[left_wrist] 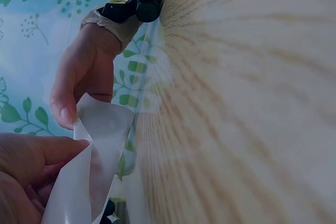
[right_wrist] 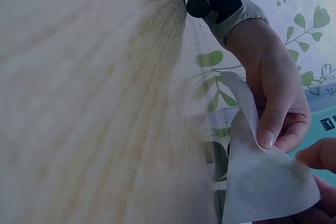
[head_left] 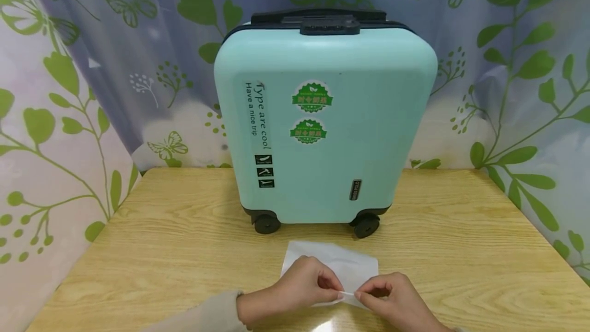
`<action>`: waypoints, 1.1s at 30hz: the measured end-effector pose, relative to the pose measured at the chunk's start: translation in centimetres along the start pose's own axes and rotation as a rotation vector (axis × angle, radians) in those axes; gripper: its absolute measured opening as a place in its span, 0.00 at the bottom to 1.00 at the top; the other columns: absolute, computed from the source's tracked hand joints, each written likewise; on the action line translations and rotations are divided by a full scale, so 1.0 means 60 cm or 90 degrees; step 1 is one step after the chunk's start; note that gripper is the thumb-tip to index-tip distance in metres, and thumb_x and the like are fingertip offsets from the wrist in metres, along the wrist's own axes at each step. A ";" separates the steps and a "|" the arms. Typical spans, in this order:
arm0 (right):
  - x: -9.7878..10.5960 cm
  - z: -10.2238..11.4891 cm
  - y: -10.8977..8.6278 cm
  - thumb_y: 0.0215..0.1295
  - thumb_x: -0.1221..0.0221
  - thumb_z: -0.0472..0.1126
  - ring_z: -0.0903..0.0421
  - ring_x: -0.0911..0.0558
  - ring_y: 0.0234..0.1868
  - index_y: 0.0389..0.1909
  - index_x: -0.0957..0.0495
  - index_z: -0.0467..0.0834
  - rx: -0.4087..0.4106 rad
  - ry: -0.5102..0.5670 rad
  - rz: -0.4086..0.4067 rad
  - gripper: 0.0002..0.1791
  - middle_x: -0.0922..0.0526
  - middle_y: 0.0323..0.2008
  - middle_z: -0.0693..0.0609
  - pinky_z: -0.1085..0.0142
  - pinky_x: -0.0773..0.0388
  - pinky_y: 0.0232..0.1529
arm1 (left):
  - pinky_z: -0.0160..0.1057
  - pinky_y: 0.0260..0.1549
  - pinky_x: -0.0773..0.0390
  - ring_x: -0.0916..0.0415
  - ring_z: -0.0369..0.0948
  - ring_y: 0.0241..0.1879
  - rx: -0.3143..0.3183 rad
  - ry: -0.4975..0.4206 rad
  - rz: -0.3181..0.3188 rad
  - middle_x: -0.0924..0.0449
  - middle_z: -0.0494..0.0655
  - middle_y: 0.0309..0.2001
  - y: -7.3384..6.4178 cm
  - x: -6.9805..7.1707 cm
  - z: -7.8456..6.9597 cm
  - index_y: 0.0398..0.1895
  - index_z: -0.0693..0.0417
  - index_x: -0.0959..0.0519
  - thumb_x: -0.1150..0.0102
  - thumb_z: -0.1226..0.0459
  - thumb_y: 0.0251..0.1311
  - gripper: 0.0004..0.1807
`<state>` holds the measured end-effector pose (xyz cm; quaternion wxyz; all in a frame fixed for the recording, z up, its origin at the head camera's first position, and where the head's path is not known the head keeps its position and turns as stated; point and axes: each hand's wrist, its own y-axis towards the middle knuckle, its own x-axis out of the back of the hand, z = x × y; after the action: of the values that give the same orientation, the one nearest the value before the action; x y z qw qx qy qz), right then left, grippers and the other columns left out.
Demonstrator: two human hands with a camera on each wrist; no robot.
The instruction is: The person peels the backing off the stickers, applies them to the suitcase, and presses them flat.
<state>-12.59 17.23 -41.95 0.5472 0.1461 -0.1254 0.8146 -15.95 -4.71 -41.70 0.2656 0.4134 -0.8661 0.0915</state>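
Note:
A thin white sheet of paper is held between both hands, low over the table in front of the suitcase. My left hand pinches its near edge between thumb and fingertips. Close beside that grip, my right hand pinches the same edge, the two sets of fingertips only a small gap apart. In the left wrist view the sheet looks folded at the fingers, with a flap standing up. The right wrist view shows its smooth, curved face hanging below the left thumb.
A mint-green suitcase stands upright on black wheels behind the hands. Two green round stickers and black printed labels are on its front. The wood-grain table stretches to both sides; a leaf-patterned curtain hangs behind.

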 end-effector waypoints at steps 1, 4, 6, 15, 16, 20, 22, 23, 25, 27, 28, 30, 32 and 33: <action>0.000 0.000 0.000 0.60 0.38 0.41 0.68 0.23 0.27 0.31 0.15 0.35 -0.002 0.001 0.004 0.11 0.14 0.28 0.47 0.73 0.27 0.28 | 0.24 0.23 0.25 0.26 0.22 0.22 0.001 0.001 0.000 0.17 0.35 0.22 0.000 0.000 0.000 0.25 0.51 0.13 0.32 0.66 0.53 0.03; 0.002 -0.002 0.001 0.61 0.38 0.41 0.68 0.24 0.27 0.32 0.15 0.35 -0.006 0.009 0.017 0.11 0.14 0.29 0.46 0.73 0.28 0.28 | 0.24 0.23 0.25 0.26 0.22 0.22 0.002 0.000 -0.001 0.17 0.35 0.22 0.000 0.001 0.001 0.24 0.52 0.13 0.32 0.66 0.53 0.02; 0.004 -0.003 0.001 0.62 0.39 0.41 0.68 0.24 0.27 0.33 0.15 0.35 -0.005 0.018 0.027 0.12 0.14 0.30 0.46 0.73 0.29 0.27 | 0.24 0.24 0.25 0.26 0.22 0.22 0.003 -0.003 -0.002 0.17 0.35 0.22 -0.001 0.001 0.001 0.24 0.52 0.13 0.32 0.66 0.52 0.02; 0.012 -0.010 0.000 0.65 0.43 0.37 0.69 0.27 0.24 0.37 0.17 0.30 0.022 0.078 0.086 0.12 0.15 0.29 0.49 0.74 0.30 0.26 | 0.24 0.23 0.25 0.25 0.23 0.22 0.011 -0.019 0.000 0.17 0.36 0.22 -0.004 0.002 0.004 0.24 0.52 0.13 0.31 0.66 0.52 0.03; 0.013 -0.011 0.001 0.65 0.43 0.37 0.69 0.30 0.22 0.37 0.17 0.31 0.020 0.080 0.088 0.12 0.16 0.26 0.51 0.74 0.32 0.23 | 0.24 0.23 0.25 0.25 0.23 0.22 0.012 -0.021 0.000 0.17 0.36 0.22 -0.004 0.002 0.004 0.23 0.53 0.13 0.31 0.66 0.52 0.03; 0.015 -0.013 0.002 0.65 0.44 0.36 0.69 0.41 0.16 0.37 0.16 0.31 0.028 0.070 0.094 0.12 0.24 0.16 0.61 0.71 0.44 0.15 | 0.24 0.23 0.25 0.25 0.23 0.22 0.012 -0.027 0.001 0.16 0.37 0.22 -0.004 0.004 0.002 0.24 0.53 0.13 0.31 0.66 0.51 0.02; 0.016 -0.014 0.002 0.65 0.44 0.36 0.69 0.42 0.16 0.37 0.16 0.31 0.036 0.066 0.097 0.12 0.26 0.15 0.63 0.70 0.47 0.14 | 0.24 0.23 0.25 0.25 0.23 0.22 0.010 -0.028 0.001 0.16 0.37 0.22 -0.004 0.005 0.002 0.24 0.54 0.13 0.31 0.66 0.51 0.02; 0.017 -0.015 0.002 0.66 0.44 0.36 0.69 0.42 0.16 0.37 0.16 0.31 0.036 0.068 0.100 0.12 0.27 0.15 0.63 0.69 0.47 0.14 | 0.24 0.23 0.25 0.25 0.23 0.22 0.009 -0.028 0.000 0.16 0.37 0.22 -0.004 0.006 0.002 0.24 0.54 0.13 0.31 0.66 0.51 0.03; 0.018 -0.015 0.002 0.65 0.44 0.36 0.69 0.42 0.16 0.37 0.16 0.31 0.031 0.074 0.103 0.12 0.26 0.15 0.63 0.70 0.46 0.15 | 0.24 0.23 0.25 0.25 0.23 0.22 0.008 -0.030 0.001 0.16 0.38 0.22 -0.005 0.006 0.001 0.24 0.55 0.13 0.31 0.66 0.51 0.02; 0.020 -0.014 0.002 0.65 0.44 0.36 0.69 0.38 0.17 0.36 0.16 0.30 0.029 0.083 0.106 0.12 0.22 0.19 0.61 0.73 0.42 0.17 | 0.24 0.23 0.25 0.25 0.23 0.22 0.008 -0.031 0.002 0.16 0.38 0.22 -0.005 0.007 0.001 0.24 0.55 0.13 0.31 0.66 0.51 0.02; 0.020 -0.014 0.001 0.65 0.43 0.35 0.70 0.36 0.18 0.36 0.17 0.29 0.029 0.091 0.106 0.12 0.19 0.21 0.60 0.74 0.39 0.18 | 0.24 0.23 0.25 0.25 0.23 0.22 0.008 -0.031 0.003 0.16 0.38 0.22 -0.005 0.007 0.001 0.24 0.55 0.13 0.31 0.66 0.51 0.02; 0.022 -0.013 0.000 0.64 0.43 0.36 0.70 0.31 0.21 0.35 0.17 0.29 0.027 0.098 0.102 0.12 0.16 0.25 0.58 0.75 0.35 0.22 | 0.24 0.24 0.24 0.25 0.23 0.22 0.008 -0.029 0.005 0.16 0.38 0.22 -0.006 0.008 0.000 0.24 0.56 0.13 0.31 0.67 0.51 0.02; 0.023 -0.012 0.000 0.64 0.42 0.36 0.69 0.29 0.24 0.34 0.17 0.28 0.028 0.099 0.096 0.13 0.15 0.27 0.57 0.74 0.32 0.25 | 0.24 0.24 0.24 0.25 0.23 0.22 0.011 -0.023 0.003 0.16 0.38 0.22 -0.007 0.010 0.001 0.24 0.56 0.13 0.31 0.66 0.51 0.02; 0.023 -0.011 0.000 0.64 0.42 0.37 0.69 0.28 0.24 0.34 0.17 0.28 0.026 0.098 0.093 0.13 0.15 0.27 0.56 0.74 0.31 0.25 | 0.24 0.24 0.24 0.25 0.23 0.23 0.012 -0.021 0.002 0.16 0.37 0.22 -0.007 0.010 0.002 0.24 0.56 0.13 0.31 0.66 0.50 0.02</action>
<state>-13.14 18.65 -42.05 0.4913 0.0850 -0.0766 0.8635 -15.98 -5.42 -41.49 0.2471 0.4158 -0.8703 0.0930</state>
